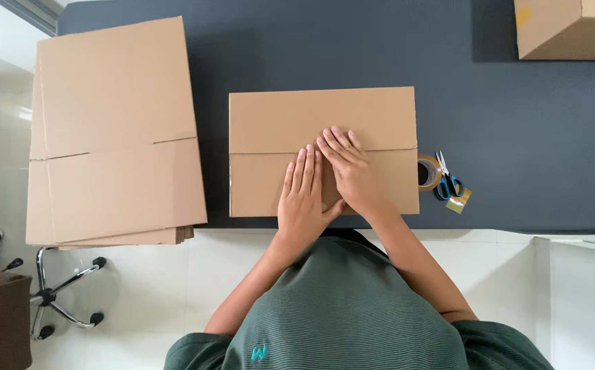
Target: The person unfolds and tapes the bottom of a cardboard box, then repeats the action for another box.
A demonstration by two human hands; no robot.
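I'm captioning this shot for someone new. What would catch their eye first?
Two bare hands, the left hand and the right hand, press flat on the brown cardboard box at the middle of the dark grey table. A stack of flattened brown cardboard sheets overhangs the table's left end; blue-handled scissors lie right of the box.

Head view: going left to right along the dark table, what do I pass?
Stack of flattened cardboard boxes → cardboard box with the left hand and right hand pressed flat on it → roll of brown tape → blue-handled scissors → another cardboard box at the far right corner.
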